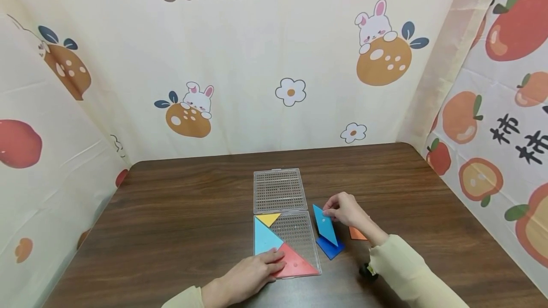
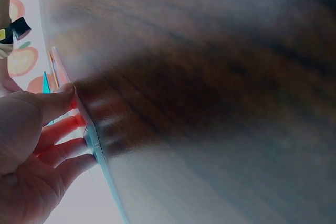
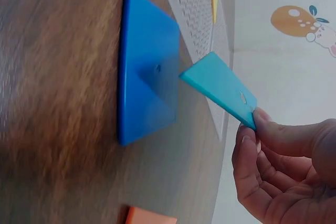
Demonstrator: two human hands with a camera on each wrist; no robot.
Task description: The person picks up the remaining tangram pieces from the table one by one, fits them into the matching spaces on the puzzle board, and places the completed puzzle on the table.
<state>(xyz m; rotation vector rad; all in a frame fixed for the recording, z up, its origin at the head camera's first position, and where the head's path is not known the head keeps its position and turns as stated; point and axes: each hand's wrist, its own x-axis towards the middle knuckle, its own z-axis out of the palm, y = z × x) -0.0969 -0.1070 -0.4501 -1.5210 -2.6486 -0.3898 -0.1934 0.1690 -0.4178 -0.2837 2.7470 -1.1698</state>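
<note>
My right hand pinches a blue parallelogram tangram piece between thumb and fingertips. The piece is tilted above a dark blue square piece lying on the table. My left hand rests its fingers on a red triangle in the front half of an opened clear plastic case. In that same half lie a light blue triangle and a small yellow triangle at the far left corner. An orange piece lies on the table, partly hidden by my right forearm.
The case's back half, with a dotted grid texture, lies flat behind the front half. A brown wooden table carries everything. Printed curtains stand along its back and sides. A small black object is at my right sleeve.
</note>
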